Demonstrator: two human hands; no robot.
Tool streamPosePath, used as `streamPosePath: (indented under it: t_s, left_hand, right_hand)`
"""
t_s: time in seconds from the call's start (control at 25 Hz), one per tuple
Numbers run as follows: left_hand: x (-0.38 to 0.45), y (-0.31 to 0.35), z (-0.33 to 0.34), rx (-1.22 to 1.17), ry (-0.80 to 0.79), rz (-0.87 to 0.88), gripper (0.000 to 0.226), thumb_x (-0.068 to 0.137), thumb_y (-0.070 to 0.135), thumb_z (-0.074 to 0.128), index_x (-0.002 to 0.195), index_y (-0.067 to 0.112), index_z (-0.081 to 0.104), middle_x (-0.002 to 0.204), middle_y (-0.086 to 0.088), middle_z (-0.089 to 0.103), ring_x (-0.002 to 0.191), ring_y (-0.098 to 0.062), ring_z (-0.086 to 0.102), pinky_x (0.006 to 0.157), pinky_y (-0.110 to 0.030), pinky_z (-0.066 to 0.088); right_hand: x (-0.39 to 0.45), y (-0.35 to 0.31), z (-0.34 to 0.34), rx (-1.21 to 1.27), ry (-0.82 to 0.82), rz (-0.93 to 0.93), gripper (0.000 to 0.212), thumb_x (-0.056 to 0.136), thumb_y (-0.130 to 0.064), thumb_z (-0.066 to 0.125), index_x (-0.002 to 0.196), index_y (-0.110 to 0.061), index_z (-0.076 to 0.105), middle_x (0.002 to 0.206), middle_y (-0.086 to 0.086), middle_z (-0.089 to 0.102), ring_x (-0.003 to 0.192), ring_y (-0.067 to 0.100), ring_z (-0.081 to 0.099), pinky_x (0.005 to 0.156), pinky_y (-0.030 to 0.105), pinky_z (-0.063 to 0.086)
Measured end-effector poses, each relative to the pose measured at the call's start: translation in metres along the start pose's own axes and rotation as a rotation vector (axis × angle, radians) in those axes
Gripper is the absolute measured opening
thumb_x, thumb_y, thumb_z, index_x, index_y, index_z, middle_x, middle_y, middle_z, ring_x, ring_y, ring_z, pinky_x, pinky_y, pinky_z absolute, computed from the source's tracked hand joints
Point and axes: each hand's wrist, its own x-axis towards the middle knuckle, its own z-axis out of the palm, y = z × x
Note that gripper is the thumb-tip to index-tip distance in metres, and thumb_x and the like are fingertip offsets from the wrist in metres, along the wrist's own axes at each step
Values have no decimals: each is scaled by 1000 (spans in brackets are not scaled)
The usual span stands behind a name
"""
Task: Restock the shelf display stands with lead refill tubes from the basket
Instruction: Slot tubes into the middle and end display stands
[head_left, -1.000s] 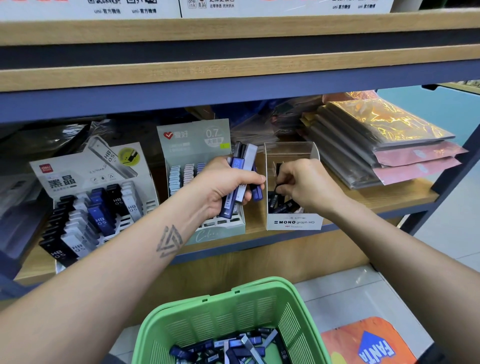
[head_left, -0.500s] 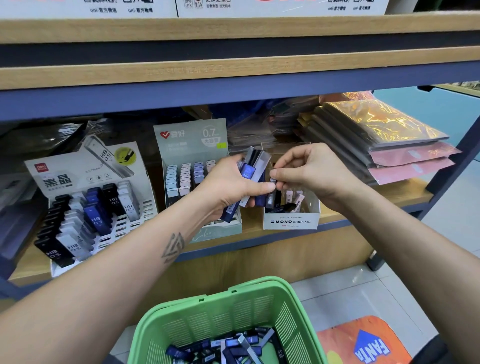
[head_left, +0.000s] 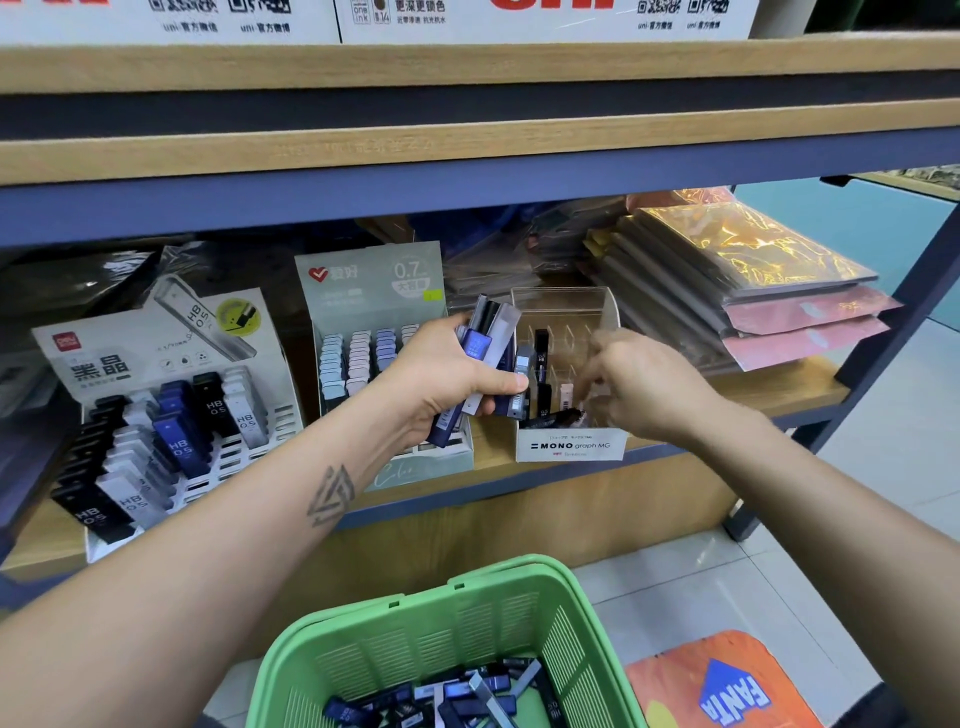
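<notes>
White stand (head_left: 171, 415), far left of the shelf (head_left: 800, 387): rows of black, white and blue tubes marked HB 0.5, with free slots toward the right.

Green-grey stand (head_left: 374, 291), centre left, marked 0.7: pastel tubes in rows, its front partly hidden by the left hand.

Left hand (head_left: 441, 374): fingers curled round a bundle of tubes (head_left: 485, 338), blue, black and pale, held upright between the two middle stands. Same grip as half a second ago.

Clear box stand (head_left: 569, 447), labelled MONO: a few tubes stand in its dividers, others lie loose at the front.

Right hand (head_left: 644, 384): half a second ago it was pinching at the bundle; now it is down inside the clear stand, blurred. Whether its fingers hold a tube cannot be told. Judged: one tube is being carried across and slotted.

Green basket (head_left: 426, 639), low centre, below the shelf: many tubes remain in its bottom, so restocking has far to go.
</notes>
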Motion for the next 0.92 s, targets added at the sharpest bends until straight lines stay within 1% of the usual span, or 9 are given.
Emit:
streamPosePath:
  t_s: [0.12, 0.2, 0.32, 0.4, 0.52, 0.64, 0.72, 0.8, 0.92]
  left_hand:
    - [0, 0, 1, 4, -4, 3, 35, 68, -3, 87, 91, 9, 63, 75, -7, 73, 61, -25, 65, 51, -27, 52]
    - [0, 1, 2, 13, -11, 6, 36, 68, -2, 88, 92, 8, 63, 74, -7, 73, 62, -27, 64, 52, -28, 52]
    - [1, 1, 1, 18, -15, 5, 37, 68, -2, 88, 94, 7, 63, 74, -6, 73, 63, -26, 64, 54, -29, 54]
    - [1, 1, 0, 14, -14, 8, 36, 68, -2, 88, 93, 8, 63, 73, -5, 72, 62, -25, 65, 53, -29, 54]
    - [1, 1, 0, 16, -14, 11, 35, 68, -2, 87, 90, 9, 62, 69, -2, 72, 63, -26, 65, 54, -29, 55]
    - [1, 2, -3, 9, -7, 3, 36, 69, -2, 87, 92, 8, 62, 70, -4, 72, 65, -28, 65, 55, -30, 55]
    - [0, 3, -5, -1, -3, 1, 37, 68, -3, 87, 93, 7, 62, 74, -6, 72, 65, -27, 66, 55, -30, 56]
    - [0, 4, -6, -11, 3, 11, 36, 68, -5, 87, 92, 8, 62, 76, -8, 71, 64, -26, 67, 56, -31, 57]
    - [0, 6, -8, -24, 22, 20, 39, 66, -5, 87, 95, 6, 63, 84, -13, 72, 75, -35, 72, 72, -47, 62]
  right_hand:
    - [0, -2, 16, -111, 24, -33, 19, 88, -18, 73, 103, -27, 79, 103, -1, 57, 101, 24, 57, 70, 30, 39]
    - [2, -2, 22, -141, 42, -41, 16, 89, -22, 71, 102, -27, 80, 106, -1, 58, 100, 24, 57, 70, 29, 34]
    - [4, -4, 24, -127, 18, -22, 13, 88, -28, 70, 96, -28, 80, 103, -3, 55, 98, 23, 56, 69, 29, 35]
    - [6, -4, 18, -29, 17, 11, 15, 87, -22, 71, 97, -29, 80, 99, -6, 53, 100, 21, 56, 71, 31, 42]
    - [7, 3, 5, 96, 37, 37, 14, 86, -19, 76, 99, -24, 78, 104, -5, 65, 98, 19, 61, 78, 35, 52]
    - [6, 4, -4, 284, 51, 66, 12, 88, -14, 74, 95, -25, 73, 91, -4, 72, 85, 13, 67, 75, 30, 54]
    - [5, 0, -8, 420, 58, 73, 19, 87, -9, 74, 87, -27, 68, 82, -8, 71, 80, 9, 70, 73, 24, 55]
    - [4, -3, -12, 506, 52, 56, 23, 83, -4, 77, 82, -27, 70, 79, -11, 73, 76, 3, 72, 73, 22, 57]
    - [2, -5, -15, 521, -6, 25, 26, 79, -2, 82, 79, -27, 72, 78, -12, 73, 74, -3, 71, 75, 22, 59]
